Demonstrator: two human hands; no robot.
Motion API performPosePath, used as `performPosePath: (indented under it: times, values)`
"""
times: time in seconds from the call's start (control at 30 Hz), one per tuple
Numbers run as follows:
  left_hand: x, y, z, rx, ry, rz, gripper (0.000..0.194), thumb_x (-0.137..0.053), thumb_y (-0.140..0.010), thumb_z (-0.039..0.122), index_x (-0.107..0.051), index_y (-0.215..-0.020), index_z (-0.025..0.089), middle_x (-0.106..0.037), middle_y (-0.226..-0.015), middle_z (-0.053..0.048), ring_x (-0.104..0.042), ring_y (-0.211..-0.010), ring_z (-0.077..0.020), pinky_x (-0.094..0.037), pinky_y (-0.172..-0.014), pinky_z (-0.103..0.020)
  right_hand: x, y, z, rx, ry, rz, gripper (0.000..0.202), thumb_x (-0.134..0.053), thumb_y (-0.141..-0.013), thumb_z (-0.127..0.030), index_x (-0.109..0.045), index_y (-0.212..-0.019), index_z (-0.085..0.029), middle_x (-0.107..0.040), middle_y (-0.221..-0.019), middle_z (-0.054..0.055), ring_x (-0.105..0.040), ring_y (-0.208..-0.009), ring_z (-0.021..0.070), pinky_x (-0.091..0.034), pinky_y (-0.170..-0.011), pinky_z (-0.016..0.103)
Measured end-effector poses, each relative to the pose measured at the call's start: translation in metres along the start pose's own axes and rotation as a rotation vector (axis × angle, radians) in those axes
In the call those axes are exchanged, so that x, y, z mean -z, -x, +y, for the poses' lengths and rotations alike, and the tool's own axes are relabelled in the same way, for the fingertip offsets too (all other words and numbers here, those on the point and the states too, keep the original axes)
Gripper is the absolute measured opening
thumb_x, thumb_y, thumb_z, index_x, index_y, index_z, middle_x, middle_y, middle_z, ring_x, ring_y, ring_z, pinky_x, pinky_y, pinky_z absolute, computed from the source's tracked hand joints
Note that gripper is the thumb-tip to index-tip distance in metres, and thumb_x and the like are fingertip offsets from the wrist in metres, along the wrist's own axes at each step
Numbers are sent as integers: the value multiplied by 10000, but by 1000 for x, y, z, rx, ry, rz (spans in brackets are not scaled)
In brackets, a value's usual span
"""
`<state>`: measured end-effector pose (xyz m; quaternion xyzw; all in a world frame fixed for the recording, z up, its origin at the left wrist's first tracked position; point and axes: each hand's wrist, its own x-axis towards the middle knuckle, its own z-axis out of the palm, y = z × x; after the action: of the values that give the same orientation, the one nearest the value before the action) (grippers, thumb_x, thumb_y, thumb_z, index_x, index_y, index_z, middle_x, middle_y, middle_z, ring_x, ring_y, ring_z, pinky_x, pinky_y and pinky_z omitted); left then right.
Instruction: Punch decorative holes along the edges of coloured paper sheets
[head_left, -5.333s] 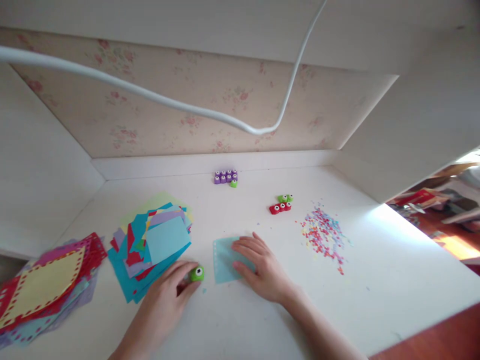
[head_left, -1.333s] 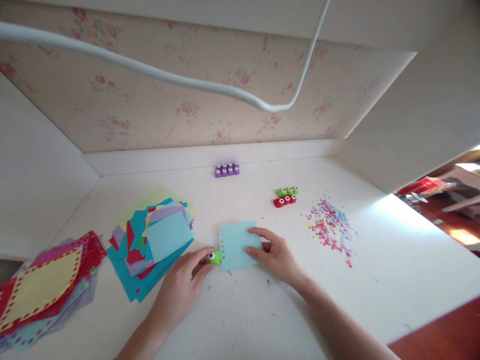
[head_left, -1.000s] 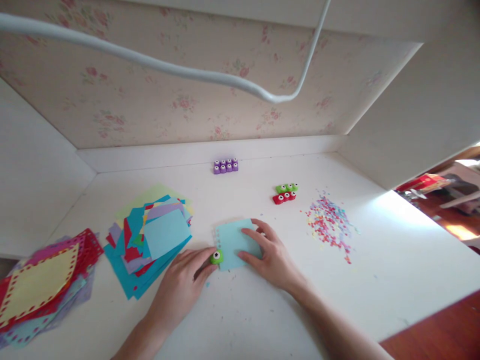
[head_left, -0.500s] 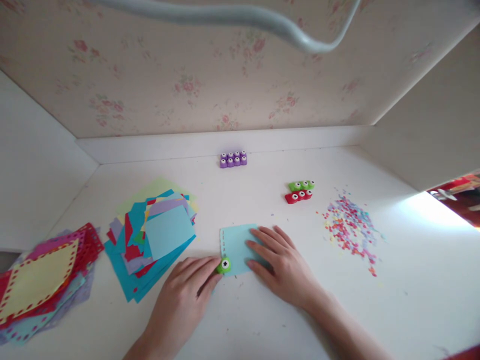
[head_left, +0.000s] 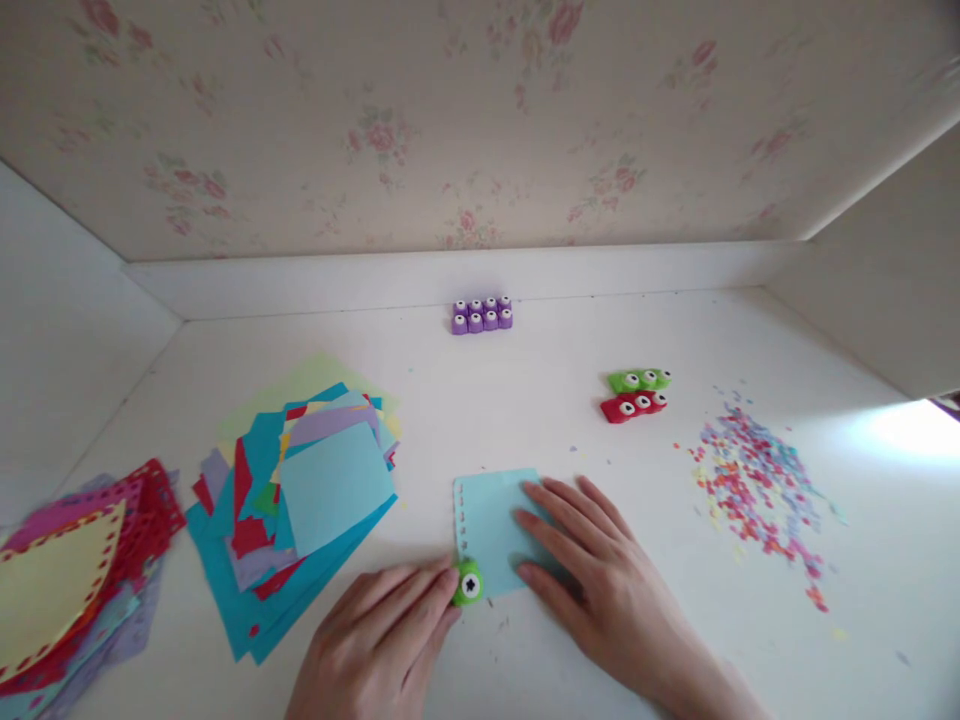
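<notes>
A light blue square of paper (head_left: 495, 530) lies on the white tabletop, with a column of small punched holes down its left edge. At its lower left corner sits a green craft punch (head_left: 469, 583) with a white button bearing a dark shape. The fingers and thumb of my left hand (head_left: 382, 630) pinch this punch from the left. My right hand (head_left: 585, 560) lies flat over the right part of the paper, fingers spread and holding it against the table. The paper's right edge is hidden beneath that hand.
Plain coloured sheets (head_left: 337, 490) are stacked at left, beside punched sheets (head_left: 60, 580). Purple punches (head_left: 482, 317) stand near the back wall. Green punches (head_left: 641, 381) and red punches (head_left: 634, 406) sit right of centre, near a heap of confetti (head_left: 757, 480).
My view has tilted and shifted, so the pale curved tube at the top is gone from sight. The punch remains at the paper's lower left corner, with both hands in much the same places.
</notes>
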<state>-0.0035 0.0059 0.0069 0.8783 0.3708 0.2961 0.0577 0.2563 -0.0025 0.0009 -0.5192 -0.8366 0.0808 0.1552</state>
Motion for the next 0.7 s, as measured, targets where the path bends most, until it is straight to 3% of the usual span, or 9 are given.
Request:
performPosePath:
  times: [0.5, 0.7]
  values:
    - [3, -1, -3, -31, -43, -80, 216, -526, -951, 174, -706, -1060, 224, -774, -1021, 10, -741, -858, -158, -596, -766, -257, -2, 1, 4, 21, 20, -13, 423, -601, -924, -358, -557, -1336, -269, -492, -1469, 28, -450, -1355, 289, -373, -1126, 566]
    - [2, 2, 0, 123, -48, -46, 320, -604, -903, 362, -641, -1157, 172, -759, -1025, -63, -728, -889, -189, -607, -773, -261, -1, 1, 3, 12, 21, -13, 410, -590, -931, -371, -559, -1328, -270, -505, -1459, 26, -469, -1341, 284, -380, -1118, 572]
